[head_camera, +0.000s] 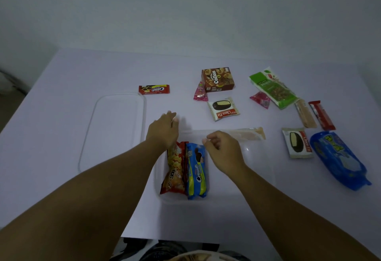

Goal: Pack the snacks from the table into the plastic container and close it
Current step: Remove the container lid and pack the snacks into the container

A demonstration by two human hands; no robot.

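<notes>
The clear plastic container (257, 170) stands open in the middle of the table. A red snack bag (175, 168) and a blue Cream-O pack (196, 172) stand side by side at its left end. My left hand (165, 131) hovers over the container's far left corner, fingers stretched forward and empty. Just right of the blue pack's top, my right hand (223, 150) hangs over the container with loosely curled fingers and nothing in them. The clear lid (115, 128) lies flat to the left.
Loose snacks lie beyond and to the right: pale wafer pack (247, 134) by the far rim, Choco Pie (223, 109), Collon box (217, 79), small red Cream-O (154, 89), green pack (272, 87), second Choco Pie (296, 143), blue bag (338, 159). The table's near edge (175, 238) is close to me.
</notes>
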